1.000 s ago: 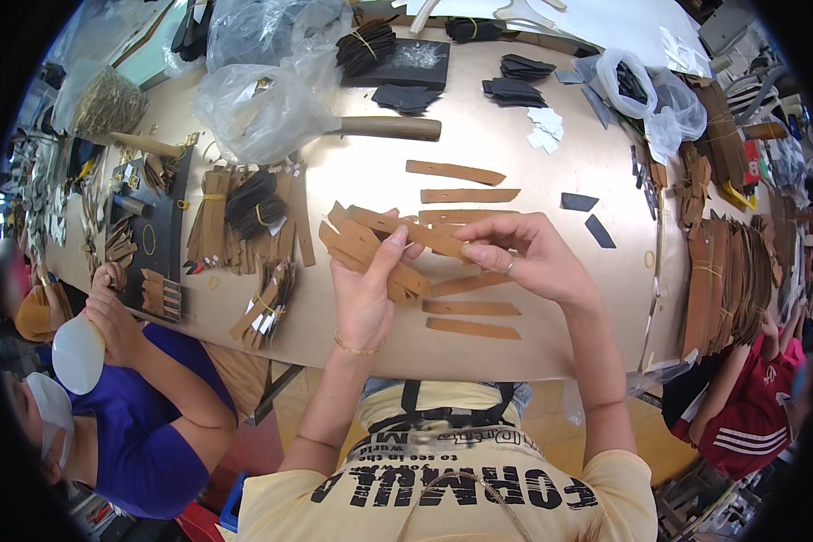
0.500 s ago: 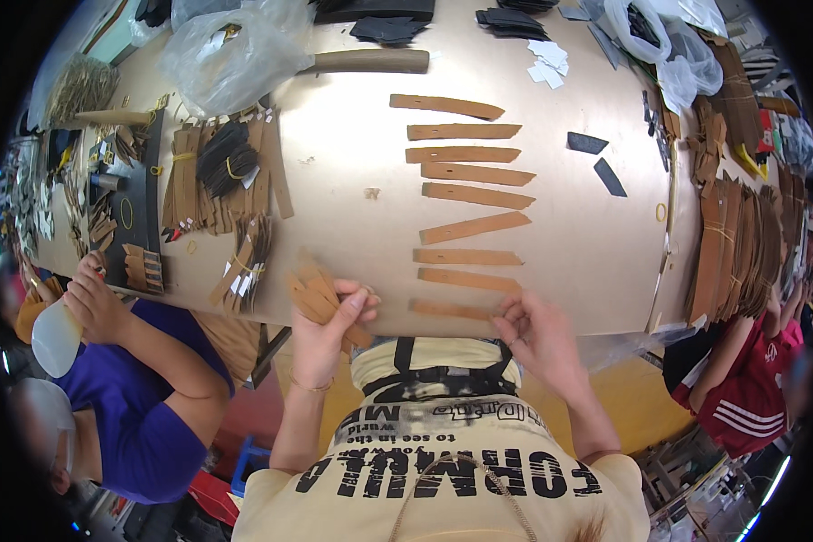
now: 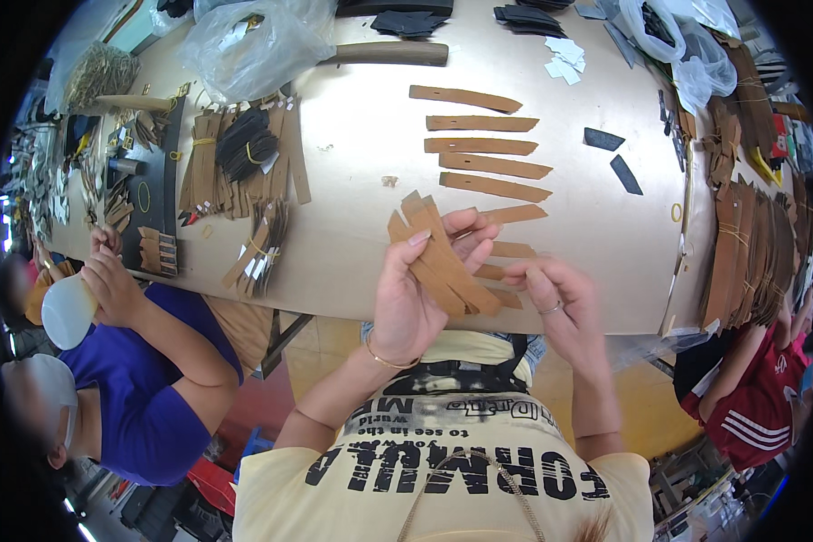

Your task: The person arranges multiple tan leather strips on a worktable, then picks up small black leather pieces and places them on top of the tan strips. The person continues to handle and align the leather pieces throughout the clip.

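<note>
Across a smooth tan worktable (image 3: 619, 248), slim brown leather-like strips (image 3: 492, 165) are laid in a column. A fanned brown strip bundle (image 3: 441, 262) is clasped in the left hand (image 3: 412, 305), between thumb and fingers. Near it, the right hand (image 3: 566, 303) is held curled; whether anything is pinched cannot be told.
</note>
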Tool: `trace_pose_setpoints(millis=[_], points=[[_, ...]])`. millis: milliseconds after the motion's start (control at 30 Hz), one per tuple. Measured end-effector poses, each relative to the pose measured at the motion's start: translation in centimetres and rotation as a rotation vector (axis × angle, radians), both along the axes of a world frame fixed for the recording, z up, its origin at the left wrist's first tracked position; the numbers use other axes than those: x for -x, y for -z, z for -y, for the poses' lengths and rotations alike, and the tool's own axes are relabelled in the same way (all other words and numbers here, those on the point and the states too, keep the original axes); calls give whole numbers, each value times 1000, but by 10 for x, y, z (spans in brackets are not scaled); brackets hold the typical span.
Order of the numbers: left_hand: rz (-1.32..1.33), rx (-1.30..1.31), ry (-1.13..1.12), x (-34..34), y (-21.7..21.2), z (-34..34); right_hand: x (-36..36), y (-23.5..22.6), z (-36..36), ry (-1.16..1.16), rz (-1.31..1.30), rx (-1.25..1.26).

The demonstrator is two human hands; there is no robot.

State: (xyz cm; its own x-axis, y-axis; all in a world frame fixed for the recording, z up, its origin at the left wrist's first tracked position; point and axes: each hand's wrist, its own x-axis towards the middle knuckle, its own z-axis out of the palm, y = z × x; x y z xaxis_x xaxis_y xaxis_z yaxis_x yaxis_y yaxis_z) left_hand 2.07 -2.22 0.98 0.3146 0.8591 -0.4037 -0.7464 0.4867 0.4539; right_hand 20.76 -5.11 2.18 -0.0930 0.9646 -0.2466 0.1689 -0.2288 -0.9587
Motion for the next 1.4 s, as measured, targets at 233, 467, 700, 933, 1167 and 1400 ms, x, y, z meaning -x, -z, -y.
trace_pose_setpoints(millis=[233,467,700,933,1167,1400], points=[[-250,-35,-75,-1,0,-5,9,1,-1,-4,-290,165],[-151,-71,-29,8,11,0,4,3,-3,-50,-250,159],[-550,-309,95,5,9,7,7,10,0,90,-193,134],[-488,-109,313,16,3,-15,-2,7,-12,-73,-68,-88],[-720,-475,569,25,-9,-54,4,-13,-65,-67,-187,-6],[-799,-417,481,51,-7,-127,3,8,-147,-60,-295,25]])
